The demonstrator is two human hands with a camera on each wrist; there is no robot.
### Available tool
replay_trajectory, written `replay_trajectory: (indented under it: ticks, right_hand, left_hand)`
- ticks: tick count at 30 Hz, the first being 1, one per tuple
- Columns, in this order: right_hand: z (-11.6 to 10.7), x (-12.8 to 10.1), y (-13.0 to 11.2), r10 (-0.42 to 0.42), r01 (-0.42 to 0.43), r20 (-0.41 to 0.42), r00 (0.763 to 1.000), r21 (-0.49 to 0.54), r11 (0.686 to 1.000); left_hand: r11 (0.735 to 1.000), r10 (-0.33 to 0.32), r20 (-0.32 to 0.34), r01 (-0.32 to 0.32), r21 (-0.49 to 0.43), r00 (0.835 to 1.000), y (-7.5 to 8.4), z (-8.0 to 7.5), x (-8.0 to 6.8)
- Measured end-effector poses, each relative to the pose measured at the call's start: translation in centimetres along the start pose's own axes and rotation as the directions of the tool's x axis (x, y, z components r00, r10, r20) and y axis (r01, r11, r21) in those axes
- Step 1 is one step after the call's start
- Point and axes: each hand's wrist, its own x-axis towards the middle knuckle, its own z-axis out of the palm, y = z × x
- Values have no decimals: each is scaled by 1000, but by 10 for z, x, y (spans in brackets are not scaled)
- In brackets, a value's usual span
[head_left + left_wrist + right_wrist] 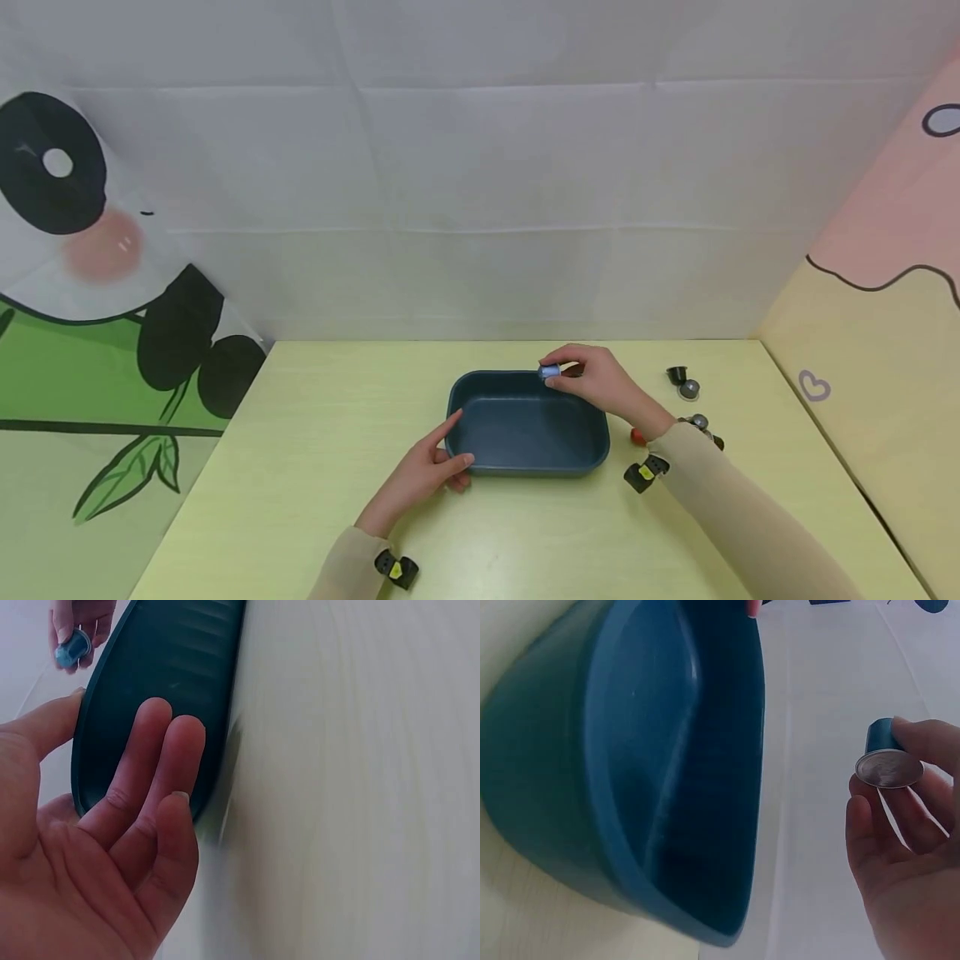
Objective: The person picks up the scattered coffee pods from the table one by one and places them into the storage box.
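Over the far rim of a dark teal rectangular tray (531,429), my right hand (600,379) pinches a small blue coffee capsule (550,372) between thumb and fingertips. The right wrist view shows the capsule's silver foil lid (889,768) facing the camera. At the tray's near left corner, my left hand (427,473) holds the rim, one finger stretched along the left side and others lower at the front. In the left wrist view the fingers (154,742) lie against the end of the tray, and the blue capsule (73,649) shows beyond it.
Right of the tray, a black capsule (677,375) and a grey one (689,389) lie on the pale yellow table (315,417). Nearer, more capsules (700,422) and a red one (637,436) are partly covered by the right wrist. A grey-white cloth wall (495,208) stands behind.
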Motion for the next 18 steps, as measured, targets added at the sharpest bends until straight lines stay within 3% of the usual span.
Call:
replay_trajectory:
  ticks: [9, 18]
  right_hand:
    - [15, 24, 11, -18, 18, 36, 999, 17, 1000]
    - [24, 50, 16, -10, 8, 72, 997, 32, 999]
  left_hand:
    - [1000, -12, 1, 12, -23, 1000, -3, 1, 2]
    - [1000, -3, -6, 4, 12, 1000, 2, 1, 0]
